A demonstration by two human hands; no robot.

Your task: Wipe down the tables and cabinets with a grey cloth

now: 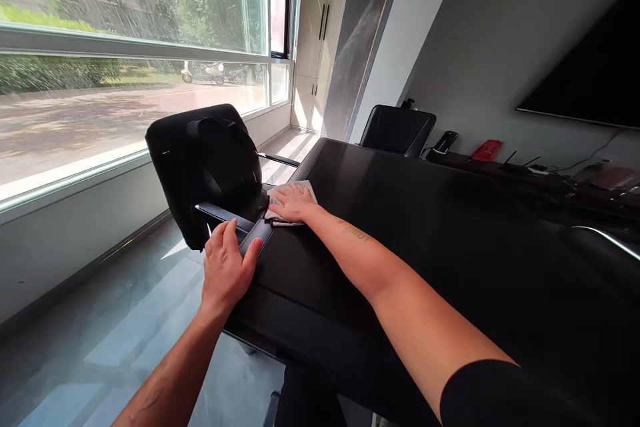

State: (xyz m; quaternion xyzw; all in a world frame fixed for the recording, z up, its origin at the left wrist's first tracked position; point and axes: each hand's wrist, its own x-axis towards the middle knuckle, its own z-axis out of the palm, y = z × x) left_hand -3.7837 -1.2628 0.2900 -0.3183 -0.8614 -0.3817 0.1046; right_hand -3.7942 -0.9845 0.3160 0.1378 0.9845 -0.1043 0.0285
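One grey woven cloth (306, 189) lies at the left edge of the glossy black tabletop (425, 227), pinned under the flat right hand (293, 202), its grip spread wide. The left hand (227, 268) clasps that same edge. Two black chairs (200, 153) stand beside the tabletop.

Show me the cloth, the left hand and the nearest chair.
cloth (309, 188): head view, its uncovered far corner.
left hand (226, 272): head view, back of hand.
chair (195, 153): head view, middle of backrest.
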